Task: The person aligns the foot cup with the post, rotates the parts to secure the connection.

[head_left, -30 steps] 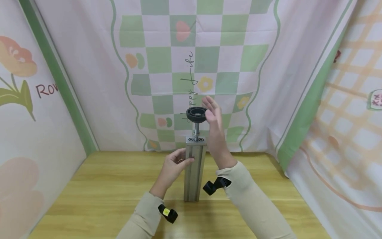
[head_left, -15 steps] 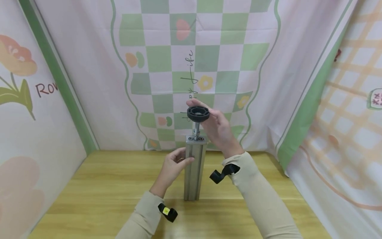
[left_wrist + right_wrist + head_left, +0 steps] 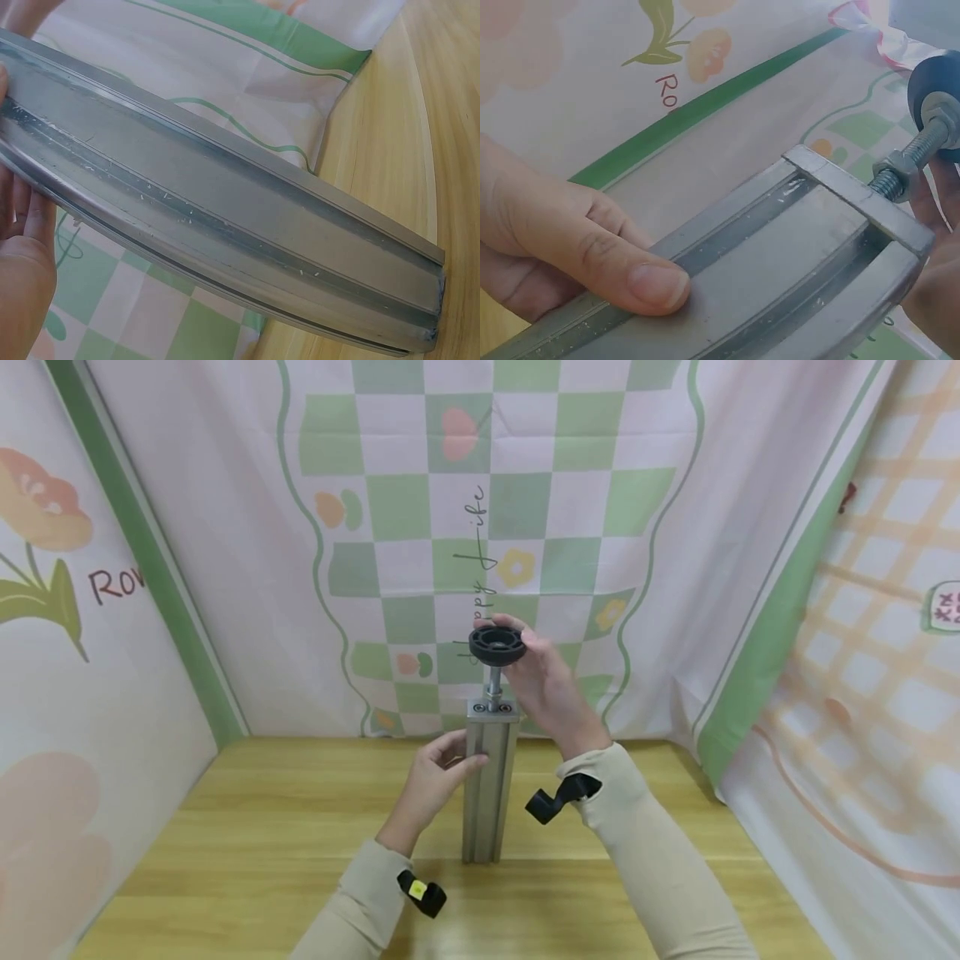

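An aluminium profile (image 3: 483,810) stands upright on the table, capped by a metal end plate (image 3: 492,714) with screws. From that plate rises a threaded rod (image 3: 495,679) with a nut (image 3: 895,174), topped by a black round levelling foot (image 3: 497,653). My left hand (image 3: 429,781) grips the profile's upper part from the left, thumb (image 3: 656,285) on the near face and fingers behind. My right hand (image 3: 553,693) holds the levelling foot's rim, fingers bent round the back and thumb at the right side; the foot partly hides the fingers.
The wooden table (image 3: 300,827) lies under the profile. A patterned curtain (image 3: 397,510) hangs right behind the table, with more printed cloth (image 3: 862,693) at the right and left sides. Each sleeve carries a black wrist mount (image 3: 551,802).
My right hand has swung from the foot's right side, fingers pointing up, to behind its rim, and its fingers now bend round it. The left hand and profile stay put.
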A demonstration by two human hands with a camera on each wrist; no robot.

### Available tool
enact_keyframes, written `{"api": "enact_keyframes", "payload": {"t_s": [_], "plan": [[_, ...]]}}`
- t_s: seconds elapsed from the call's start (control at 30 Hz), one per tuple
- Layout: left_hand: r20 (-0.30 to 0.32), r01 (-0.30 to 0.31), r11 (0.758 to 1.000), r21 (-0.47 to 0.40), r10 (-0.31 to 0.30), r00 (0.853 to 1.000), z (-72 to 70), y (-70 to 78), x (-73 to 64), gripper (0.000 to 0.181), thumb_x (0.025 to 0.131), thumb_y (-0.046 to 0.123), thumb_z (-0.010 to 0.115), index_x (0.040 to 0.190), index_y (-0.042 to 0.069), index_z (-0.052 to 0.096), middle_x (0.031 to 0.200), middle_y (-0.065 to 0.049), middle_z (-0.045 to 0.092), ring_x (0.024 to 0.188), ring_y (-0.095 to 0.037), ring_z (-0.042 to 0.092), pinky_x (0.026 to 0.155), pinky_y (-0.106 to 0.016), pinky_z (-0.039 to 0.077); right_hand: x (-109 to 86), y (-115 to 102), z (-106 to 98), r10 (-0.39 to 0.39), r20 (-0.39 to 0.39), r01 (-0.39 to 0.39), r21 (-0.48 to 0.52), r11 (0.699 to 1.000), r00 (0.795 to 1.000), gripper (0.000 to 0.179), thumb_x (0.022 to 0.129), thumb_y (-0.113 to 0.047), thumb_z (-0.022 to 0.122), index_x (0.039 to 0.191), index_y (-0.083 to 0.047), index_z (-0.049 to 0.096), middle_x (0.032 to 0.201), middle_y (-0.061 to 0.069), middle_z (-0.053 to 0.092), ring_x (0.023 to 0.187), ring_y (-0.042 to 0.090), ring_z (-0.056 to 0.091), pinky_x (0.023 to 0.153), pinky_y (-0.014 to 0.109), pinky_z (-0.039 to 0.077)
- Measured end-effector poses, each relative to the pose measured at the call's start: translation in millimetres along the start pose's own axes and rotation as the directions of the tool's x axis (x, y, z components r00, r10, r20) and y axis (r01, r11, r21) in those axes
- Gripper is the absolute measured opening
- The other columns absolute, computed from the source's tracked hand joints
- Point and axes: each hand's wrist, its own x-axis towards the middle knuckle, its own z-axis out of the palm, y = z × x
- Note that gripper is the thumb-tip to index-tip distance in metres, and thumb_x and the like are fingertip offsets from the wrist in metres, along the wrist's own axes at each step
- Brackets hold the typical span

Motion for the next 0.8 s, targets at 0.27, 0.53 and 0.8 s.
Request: {"api": "enact_keyframes", "payload": {"t_s": [0.27,0.53,0.8], "plan": [[-0.008,-0.006,1.000,0.003,0.006,1.000,0.6,-1.4,0.4,0.041,0.090,0.020,0.078,0.128,0.010,0.067,0.109,-0.006,0.070,0.104,-0.022,0.065,0.097,-0.036,0.053,-3.4,7.5,8.8,-0.190,-0.117,0.148,-0.298,0.943,0.975,0.033,0.100,-0.027,0.044,0.124,-0.008,0.056,0.135,0.021,0.054,0.127,0.031,0.050,0.118,0.041,0.024],[-0.011,0.003,1.000,0.008,-0.003,1.000,0.2,-3.5,0.9,0.043,0.089,0.024,0.079,0.127,0.009,0.067,0.110,-0.007,0.069,0.105,-0.023,0.065,0.098,-0.035,0.052,-10.3,15.7,17.3,-0.307,-0.232,0.168,-0.475,0.864,0.923,0.037,0.099,-0.030,0.053,0.128,-0.009,0.057,0.128,0.013,0.059,0.117,0.030,0.056,0.104,0.037,0.042],[-0.006,-0.010,1.000,-0.013,0.010,1.000,-0.3,-3.4,1.0,0.042,0.090,0.022,0.078,0.129,0.010,0.066,0.111,-0.008,0.069,0.106,-0.024,0.064,0.098,-0.035,0.052,-13.0,16.0,31.9,-0.390,-0.308,0.150,-0.587,0.796,0.868,0.045,0.092,-0.029,0.070,0.128,-0.007,0.056,0.124,0.008,0.057,0.114,0.027,0.053,0.095,0.035,0.045]]}}
